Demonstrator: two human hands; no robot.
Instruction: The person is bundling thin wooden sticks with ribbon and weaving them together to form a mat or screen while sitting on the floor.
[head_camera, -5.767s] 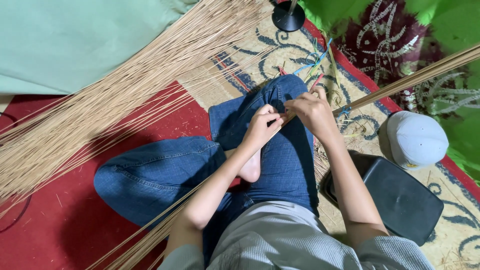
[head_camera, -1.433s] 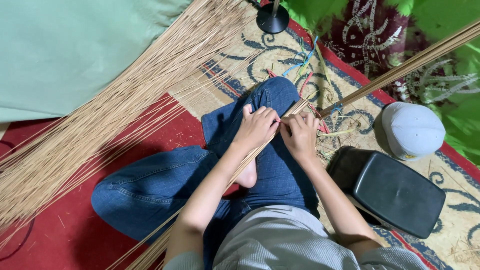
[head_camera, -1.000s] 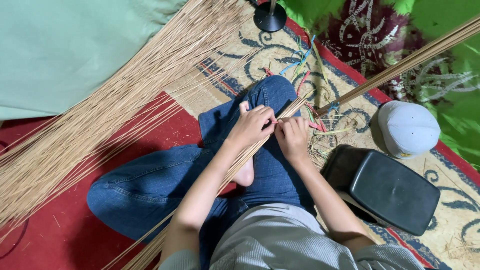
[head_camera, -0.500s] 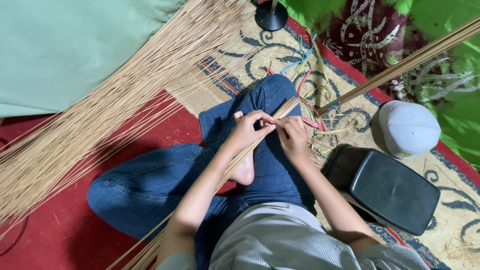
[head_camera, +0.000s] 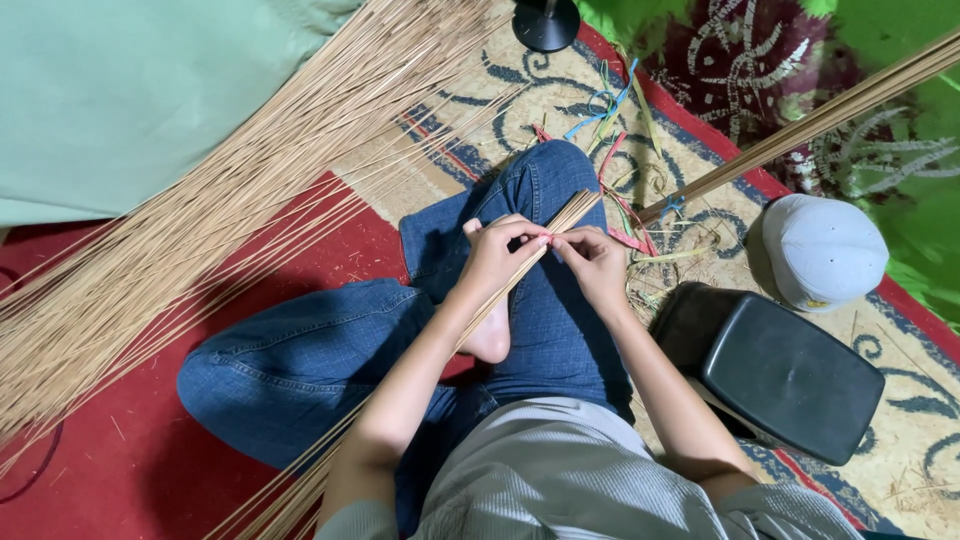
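I sit cross-legged in blue jeans (head_camera: 330, 350) on a patterned mat. A thin bundle of tan sticks (head_camera: 570, 212) lies across my lap, running from my knee down past my left elbow. My left hand (head_camera: 495, 255) is closed around this bundle near its upper end. My right hand (head_camera: 593, 265) pinches the same bundle just beside the left, fingertips meeting at a small pink strip on the sticks.
A large fan of loose tan sticks (head_camera: 230, 190) spreads over the red mat at left. Another long stick bundle (head_camera: 820, 115) slants at upper right. A pale cap (head_camera: 825, 250), a black case (head_camera: 790, 375), coloured plastic strips (head_camera: 615, 150) and a black round base (head_camera: 545, 22) lie around.
My hands have slid a little down the bundle toward my body and drawn closer together, fingertips now meeting. The camera view has shifted slightly.
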